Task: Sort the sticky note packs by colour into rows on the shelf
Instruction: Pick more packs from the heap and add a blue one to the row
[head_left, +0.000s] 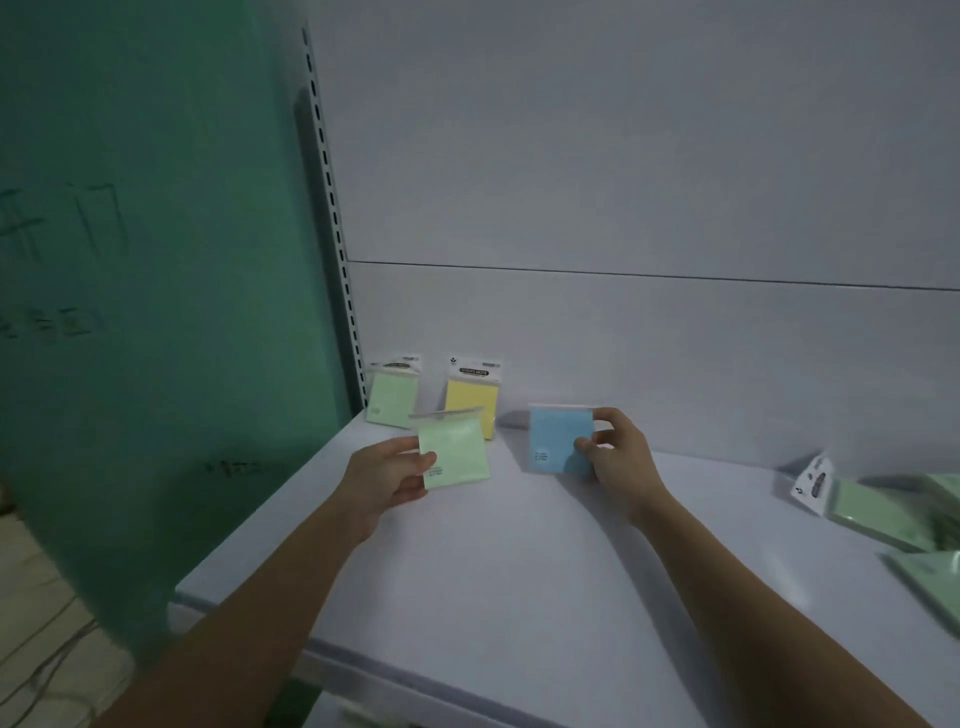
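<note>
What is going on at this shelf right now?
A person is sorting sticky note packs. The left hand holds a green pack and the right hand holds a blue pack. A green pack and a yellow pack stand against the back wall. More green packs lie at right.

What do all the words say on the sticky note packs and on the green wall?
"STICKY NOTE": black label on the white header card of the yellow sticky note pack leaning on the back wall; faint, a likely reading.
Green pack leaning beside it: header print blurred.
Green pack in the left hand: small lines unreadable.
Blue pack in the right hand: small lines unreadable.
Green wall panel: faint handwriting, unreadable.
</note>
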